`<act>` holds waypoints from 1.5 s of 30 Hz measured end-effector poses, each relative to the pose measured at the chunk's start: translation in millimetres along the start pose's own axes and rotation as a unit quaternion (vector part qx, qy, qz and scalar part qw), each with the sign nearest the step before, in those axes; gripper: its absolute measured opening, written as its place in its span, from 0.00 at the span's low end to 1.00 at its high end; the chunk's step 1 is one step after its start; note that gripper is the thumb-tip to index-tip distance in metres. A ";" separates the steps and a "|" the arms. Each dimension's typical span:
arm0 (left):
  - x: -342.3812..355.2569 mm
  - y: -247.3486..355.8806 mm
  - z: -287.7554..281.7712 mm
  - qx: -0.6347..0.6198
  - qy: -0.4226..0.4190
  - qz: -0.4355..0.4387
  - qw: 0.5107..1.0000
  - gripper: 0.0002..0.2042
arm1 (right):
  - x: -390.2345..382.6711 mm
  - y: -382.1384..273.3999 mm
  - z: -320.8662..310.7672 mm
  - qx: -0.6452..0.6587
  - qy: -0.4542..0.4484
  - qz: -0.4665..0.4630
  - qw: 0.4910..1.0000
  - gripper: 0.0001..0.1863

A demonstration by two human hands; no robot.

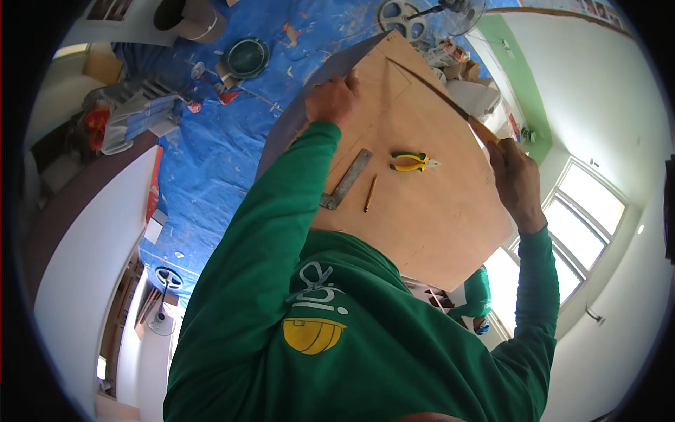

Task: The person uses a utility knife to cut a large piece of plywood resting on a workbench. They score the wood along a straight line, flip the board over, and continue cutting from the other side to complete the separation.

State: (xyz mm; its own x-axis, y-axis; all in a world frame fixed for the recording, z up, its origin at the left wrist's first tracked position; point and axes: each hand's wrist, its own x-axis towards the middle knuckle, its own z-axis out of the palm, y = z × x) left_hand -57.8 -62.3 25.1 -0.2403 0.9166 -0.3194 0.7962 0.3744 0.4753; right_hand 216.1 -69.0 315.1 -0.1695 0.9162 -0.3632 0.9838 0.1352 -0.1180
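My right hand [517, 179] is closed around the wooden handle of a long, thin handsaw [439, 91]. Its dark blade, seen nearly edge-on, reaches over the far part of a light brown wooden board [443, 225]. At the board's left edge, my left hand [332, 98] is closed, its fingers curled over the edge. Faint pencil lines run across the wood near that hand. On the board lie a metal try square [349, 179], a pencil [370, 193], and a pair of yellow and green pliers [413, 162], apart from both hands.
A blue tarp [211, 151] covers the floor to the left, with a round green basin [247, 58] and a grey bin [193, 20]. Plastic bags [133, 119] lie farther left. A fan [460, 13] stands beyond the board. Someone in a green sleeve [478, 294] is behind its near right edge.
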 end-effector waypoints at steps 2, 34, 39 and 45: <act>1.1 0.8 -5.9 -0.006 -0.031 -0.021 0.999 0.32 | -4.2 4.6 2.1 0.023 -0.002 -0.006 1.000 0.14; 1.3 -5.5 0.8 -0.007 -0.071 -0.036 0.997 0.36 | 23.7 -45.5 -143.9 0.007 -0.133 0.077 0.988 0.20; 1.5 -2.3 4.6 -0.038 -0.059 0.004 0.998 0.36 | -155.6 17.7 -135.1 0.049 0.107 0.234 0.965 0.25; 83.9 -125.0 40.0 -0.158 -0.140 0.096 0.973 0.31 | -256.1 47.6 182.9 0.080 0.186 0.320 0.926 0.24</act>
State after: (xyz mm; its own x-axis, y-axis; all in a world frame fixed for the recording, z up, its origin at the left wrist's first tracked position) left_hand -155.4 -37.8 -93.9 0.0913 0.9162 -0.3902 0.5899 0.2659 0.7624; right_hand 295.6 -366.2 233.5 0.5059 0.8601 -0.0657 0.8494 -0.5099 -0.1362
